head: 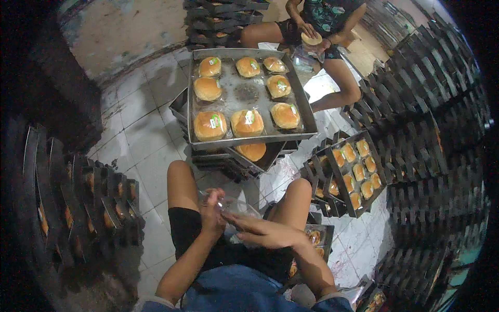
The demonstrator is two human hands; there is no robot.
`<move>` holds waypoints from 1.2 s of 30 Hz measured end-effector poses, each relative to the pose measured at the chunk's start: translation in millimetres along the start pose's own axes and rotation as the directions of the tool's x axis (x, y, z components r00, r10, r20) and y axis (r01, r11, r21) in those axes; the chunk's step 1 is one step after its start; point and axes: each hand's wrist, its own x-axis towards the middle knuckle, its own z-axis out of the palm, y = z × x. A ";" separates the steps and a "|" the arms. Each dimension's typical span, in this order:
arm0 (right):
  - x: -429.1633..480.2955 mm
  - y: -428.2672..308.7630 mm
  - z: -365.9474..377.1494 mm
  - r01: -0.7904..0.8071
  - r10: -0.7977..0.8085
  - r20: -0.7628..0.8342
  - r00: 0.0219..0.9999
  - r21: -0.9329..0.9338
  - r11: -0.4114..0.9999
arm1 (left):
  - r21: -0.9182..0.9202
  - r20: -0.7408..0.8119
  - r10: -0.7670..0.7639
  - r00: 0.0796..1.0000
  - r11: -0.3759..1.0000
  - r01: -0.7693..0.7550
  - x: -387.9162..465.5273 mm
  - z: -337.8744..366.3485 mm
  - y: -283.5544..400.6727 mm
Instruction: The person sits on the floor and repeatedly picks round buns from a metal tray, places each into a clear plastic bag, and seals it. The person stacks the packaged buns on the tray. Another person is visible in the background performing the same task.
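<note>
Over my lap, my left hand (212, 212) has its fingers closed on a clear plastic bag (243, 206). My right hand (265, 230) reaches across from the right, its fingertips at the bag near my left hand; whether it grips the film is hidden by blur. Beyond my knees a square metal tray (249, 139) tops a stack of trays. In it lie several golden buns in clear wrappers, among them a labelled bun (210, 125) at the near left corner. Another bun (251, 151) shows in the tray beneath.
Across the stack a seated person (329, 19) holds a round bun (311, 38) and clear bags. At right stands a tilted tray of wrapped buns (358, 171). Tall tray stacks line the right side (421, 156) and left side (85, 202). Another tray (327, 238) lies beside my right thigh.
</note>
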 end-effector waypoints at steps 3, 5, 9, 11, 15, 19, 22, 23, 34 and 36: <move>-22.8 24.0 -71.4 -0.447 0.427 -0.168 0.889 -0.106 0.888 | -0.093 -0.224 -0.109 0.969 0.992 0.090 24.5 -16.4 27.5; -36.3 68.2 -136.6 -0.460 0.449 -0.699 0.557 0.190 0.867 | 0.117 -0.193 0.025 0.981 0.993 -0.002 46.4 -13.2 56.3; -13.3 179.6 -254.1 -0.749 0.110 -0.957 0.268 -0.135 0.649 | 0.388 -0.104 0.233 0.967 0.905 -0.176 73.4 24.4 89.6; 4.6 219.0 -288.1 -0.668 0.326 -0.896 0.301 0.046 0.743 | 0.432 -0.083 0.230 0.970 0.885 -0.173 82.3 37.5 93.7; 23.7 253.3 -313.9 -0.538 0.821 -0.344 0.457 0.628 0.563 | 0.428 -0.054 0.099 0.994 0.901 -0.066 100.6 33.5 88.1; 24.1 240.8 -302.7 -0.688 0.637 -0.584 0.503 0.175 0.704 | 0.474 -0.069 0.168 0.983 0.873 -0.116 115.0 24.6 91.0; 8.9 212.0 -279.1 -0.689 0.476 -0.628 0.615 -0.135 0.712 | 0.480 -0.001 0.137 0.991 0.869 -0.120 104.3 38.1 105.5; 3.6 199.2 -269.3 -0.733 0.565 -0.619 0.545 -0.025 0.680 | 0.475 -0.074 0.124 0.989 0.877 -0.074 95.2 45.1 110.2; -316.1 112.6 -124.8 -0.276 0.789 -0.603 0.119 0.743 0.609 | 0.777 0.153 -0.201 0.968 0.630 0.008 -45.2 114.2 63.6; -386.4 102.9 -143.2 -0.343 0.754 -0.656 0.024 0.703 0.623 | 0.746 0.382 -0.359 0.851 0.663 -0.055 -44.9 149.6 22.7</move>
